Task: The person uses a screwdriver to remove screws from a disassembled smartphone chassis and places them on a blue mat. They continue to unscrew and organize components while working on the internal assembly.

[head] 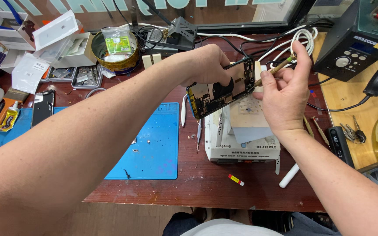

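Note:
My left hand [206,65] holds an opened phone body [222,89] up above the desk, its dark inner boards facing me. My right hand [285,94] pinches a thin brass-coloured screwdriver [276,69], whose tip touches the phone's right edge. Both hands hover over a white box-shaped heating machine [241,146] with a pale pad on top.
A blue work mat [154,148] with small screws lies at left on the dark red desk [206,181]. A round tin [115,52], parts trays [73,75], another phone [43,107] and white boxes [18,30] sit at back left. A black soldering station [351,48], cables, keys [355,133] and loose screwdrivers [318,129] stand at right.

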